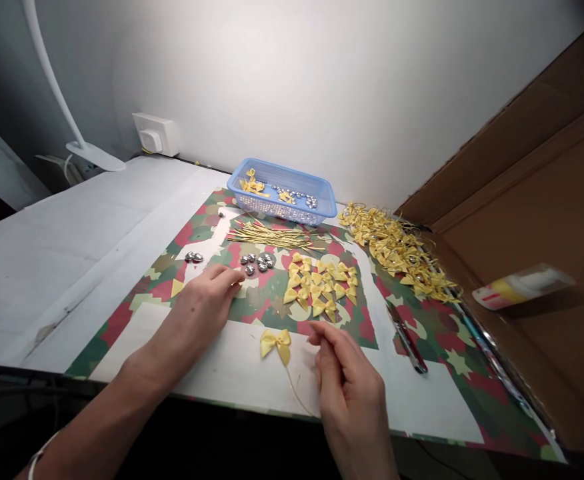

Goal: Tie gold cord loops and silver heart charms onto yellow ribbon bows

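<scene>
My left hand (207, 303) reaches forward over the patterned mat, its fingertips pinching together at the edge of a cluster of small silver heart charms (258, 261). Whether a charm is between the fingers I cannot make out. My right hand (345, 380) hovers near the table's front edge with the fingers curled and pinched on a thin gold wire (297, 393). The wire runs up to a single yellow ribbon bow (276, 343) lying on the white sheet just left of that hand. A grid of several yellow bows (321, 285) lies beyond it.
A blue plastic basket (283, 190) with bows and charms stands at the back. In front of it lies a bundle of gold wires (269, 237). A heap of finished bows (402, 252) is at the right, with a pen-like tool (407, 339), a glue tube (519, 287) and cardboard.
</scene>
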{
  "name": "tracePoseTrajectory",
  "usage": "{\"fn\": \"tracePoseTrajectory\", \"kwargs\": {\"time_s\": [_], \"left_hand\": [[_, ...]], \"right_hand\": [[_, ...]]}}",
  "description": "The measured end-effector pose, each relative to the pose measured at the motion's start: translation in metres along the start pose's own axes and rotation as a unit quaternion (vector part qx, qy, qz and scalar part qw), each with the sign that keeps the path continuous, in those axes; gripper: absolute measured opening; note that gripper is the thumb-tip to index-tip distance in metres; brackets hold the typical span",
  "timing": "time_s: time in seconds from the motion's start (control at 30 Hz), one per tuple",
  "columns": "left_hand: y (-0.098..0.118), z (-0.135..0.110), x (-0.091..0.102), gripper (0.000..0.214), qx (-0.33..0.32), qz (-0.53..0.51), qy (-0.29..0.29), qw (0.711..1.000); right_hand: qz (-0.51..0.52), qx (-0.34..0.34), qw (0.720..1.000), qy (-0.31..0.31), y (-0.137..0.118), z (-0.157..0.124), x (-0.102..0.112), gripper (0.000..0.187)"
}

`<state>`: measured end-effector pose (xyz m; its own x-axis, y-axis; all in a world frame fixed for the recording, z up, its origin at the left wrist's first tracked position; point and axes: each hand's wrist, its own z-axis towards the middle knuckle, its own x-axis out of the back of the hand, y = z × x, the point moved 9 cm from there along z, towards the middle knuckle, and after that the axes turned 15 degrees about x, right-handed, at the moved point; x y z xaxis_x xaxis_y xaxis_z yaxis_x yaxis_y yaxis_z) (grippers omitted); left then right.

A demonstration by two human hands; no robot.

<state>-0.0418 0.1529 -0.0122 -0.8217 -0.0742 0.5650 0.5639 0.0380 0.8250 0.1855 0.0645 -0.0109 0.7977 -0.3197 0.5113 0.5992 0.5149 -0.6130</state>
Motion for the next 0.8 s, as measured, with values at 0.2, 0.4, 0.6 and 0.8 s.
{"fn": "tracePoseTrajectory", "kwargs": {"time_s": [0.2, 0.4, 0.6, 0.8], "left_hand": [[-0.016, -0.047, -0.017, 0.019, 0.113, -0.202, -0.167, 0.958], [-0.024, -0.083, -0.044, 0.011, 0.247, -0.460, -0.236, 0.820], [-0.027, -0.093, -0.053, 0.024, 0.303, -0.512, -0.225, 0.772], [-0.033, -0.096, -0.057, 0.027, 0.297, -0.520, -0.233, 0.766]], "right_hand": [[0.178, -0.066, 0.982, 0.012, -0.014, -0.017, -0.007, 0.019], [0.151, 0.067, 0.985, -0.046, -0.043, -0.004, -0.015, 0.024], [0.098, 0.043, 0.994, -0.007, -0.045, -0.011, -0.013, 0.019], [0.082, 0.043, 0.996, -0.005, -0.044, -0.014, -0.013, 0.019]]}}
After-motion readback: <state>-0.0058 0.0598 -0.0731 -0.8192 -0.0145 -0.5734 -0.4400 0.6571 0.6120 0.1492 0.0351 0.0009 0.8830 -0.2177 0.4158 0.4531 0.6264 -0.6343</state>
